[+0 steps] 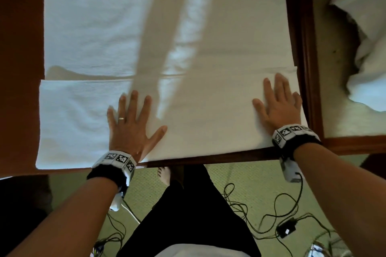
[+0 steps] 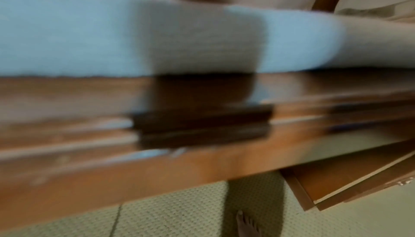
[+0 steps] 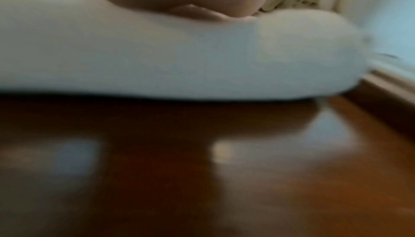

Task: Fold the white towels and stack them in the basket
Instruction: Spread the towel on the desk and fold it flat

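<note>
A dark brown wooden table (image 1: 20, 48) fills the upper two thirds of the head view, its near edge running across the middle of the frame. A white towel (image 1: 104, 27) lies spread flat on it, covering most of the top; its near part is folded back over itself as a second layer along the lower edge. Bare wood shows at the left and along the top. Below the table edge, at the bottom of the frame, a pale green carpet (image 1: 261, 177) carries tangled black cables (image 1: 277, 200) and a small black box (image 1: 286, 230).
</note>
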Action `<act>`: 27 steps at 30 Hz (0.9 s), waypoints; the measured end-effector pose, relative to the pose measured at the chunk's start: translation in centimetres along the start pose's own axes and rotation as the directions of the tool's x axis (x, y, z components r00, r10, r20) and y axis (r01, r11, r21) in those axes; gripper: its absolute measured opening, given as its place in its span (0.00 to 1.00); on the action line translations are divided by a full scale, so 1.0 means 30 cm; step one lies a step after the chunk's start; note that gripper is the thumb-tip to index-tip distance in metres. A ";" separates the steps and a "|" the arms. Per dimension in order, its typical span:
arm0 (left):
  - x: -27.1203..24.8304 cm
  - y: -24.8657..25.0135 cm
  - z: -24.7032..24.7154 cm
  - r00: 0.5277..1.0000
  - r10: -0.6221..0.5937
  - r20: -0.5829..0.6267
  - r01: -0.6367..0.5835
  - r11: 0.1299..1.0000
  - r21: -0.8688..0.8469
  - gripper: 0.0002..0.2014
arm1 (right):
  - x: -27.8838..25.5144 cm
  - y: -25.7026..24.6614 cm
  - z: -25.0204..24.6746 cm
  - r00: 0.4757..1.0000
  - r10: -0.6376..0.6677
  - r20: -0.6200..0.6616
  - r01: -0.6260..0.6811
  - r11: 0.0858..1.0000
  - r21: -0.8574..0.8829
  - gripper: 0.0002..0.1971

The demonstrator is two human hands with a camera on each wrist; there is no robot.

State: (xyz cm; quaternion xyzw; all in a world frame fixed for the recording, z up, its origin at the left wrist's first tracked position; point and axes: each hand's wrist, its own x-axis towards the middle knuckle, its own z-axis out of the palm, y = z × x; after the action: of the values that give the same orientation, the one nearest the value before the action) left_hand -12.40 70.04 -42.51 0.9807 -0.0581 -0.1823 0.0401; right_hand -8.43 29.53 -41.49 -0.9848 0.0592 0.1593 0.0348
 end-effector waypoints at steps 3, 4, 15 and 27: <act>0.008 0.041 -0.007 0.998 0.058 -0.036 -0.058 0.998 -0.013 0.45 | -0.023 -0.179 0.005 0.990 -0.127 -0.060 0.129 0.991 0.043 0.37; 0.008 0.059 -0.007 0.992 0.118 -0.040 -0.118 0.993 -0.001 0.44 | -0.042 -0.253 0.020 0.973 -0.222 -0.058 0.225 0.974 0.042 0.36; -0.036 -0.417 -0.113 0.990 -0.105 0.093 0.100 0.993 0.060 0.38 | -0.083 -0.423 0.017 0.942 -0.305 0.139 0.310 0.950 -0.021 0.39; 0.219 -0.287 -0.523 0.969 -0.198 0.145 0.227 0.950 -0.217 0.24 | 0.123 -0.470 -0.287 0.949 -0.133 0.285 0.081 0.979 0.186 0.23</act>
State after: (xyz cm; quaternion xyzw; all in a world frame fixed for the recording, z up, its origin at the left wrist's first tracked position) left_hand 0.22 78.64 -31.10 0.9570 0.0673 -0.2502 0.1306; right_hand -0.48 42.35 -33.81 -0.9449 0.0131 0.2971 0.1366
